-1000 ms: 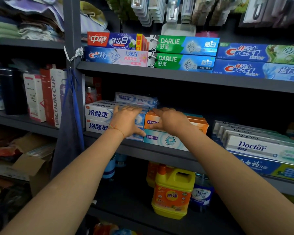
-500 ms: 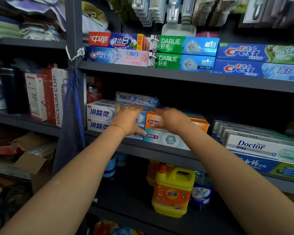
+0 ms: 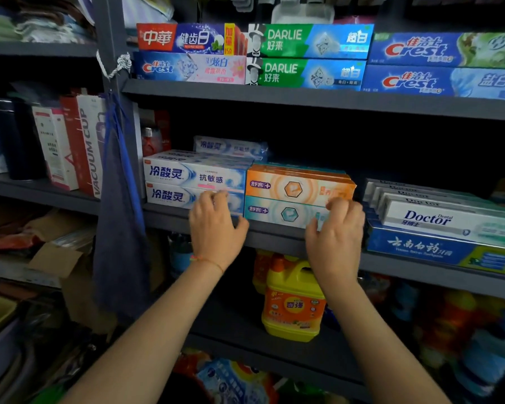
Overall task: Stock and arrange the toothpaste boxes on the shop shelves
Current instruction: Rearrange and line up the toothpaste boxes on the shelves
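Your left hand (image 3: 216,225) rests loosely spread against the lower white box (image 3: 175,196), gripping nothing; your right hand (image 3: 337,231) curls at the teal box's (image 3: 277,212) right end under the orange box (image 3: 298,186), hold unclear. Middle shelf (image 3: 274,237) looks mostly stocked; squaring the fronts remains, with a dark gap above.
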